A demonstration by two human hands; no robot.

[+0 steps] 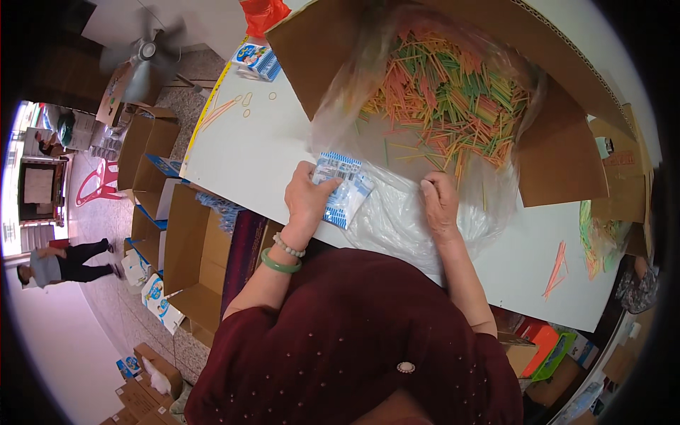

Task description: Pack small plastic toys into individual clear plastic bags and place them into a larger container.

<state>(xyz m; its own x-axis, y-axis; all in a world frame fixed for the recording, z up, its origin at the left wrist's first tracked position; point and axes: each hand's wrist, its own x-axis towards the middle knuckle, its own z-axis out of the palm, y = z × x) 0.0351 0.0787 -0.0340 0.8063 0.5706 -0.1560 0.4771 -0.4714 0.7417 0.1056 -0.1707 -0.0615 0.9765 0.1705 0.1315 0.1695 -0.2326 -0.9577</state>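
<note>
My left hand (306, 198) pinches a blue-and-white printed plastic packet (343, 190), its thumb lying across the front. The packet rests at the lower left of a clear plastic bag (397, 209), which spills over the near edge of an open cardboard box (564, 159). Over the same bag, my right hand (440, 204) is closed with its fingers curled in; whatever is in them is too small or hidden to tell. Beyond both hands, a heap of thin pink, green and yellow sticks (453, 92) lies on the plastic inside the box.
The white table (262, 152) carries rubber bands (247, 99), a blue-and-white pack (255, 62) and loose pink sticks (557, 269). Open cartons (191, 248) stand on the left, one holding similar packets (221, 210). Farther left are a fan (145, 53) and another person (60, 263).
</note>
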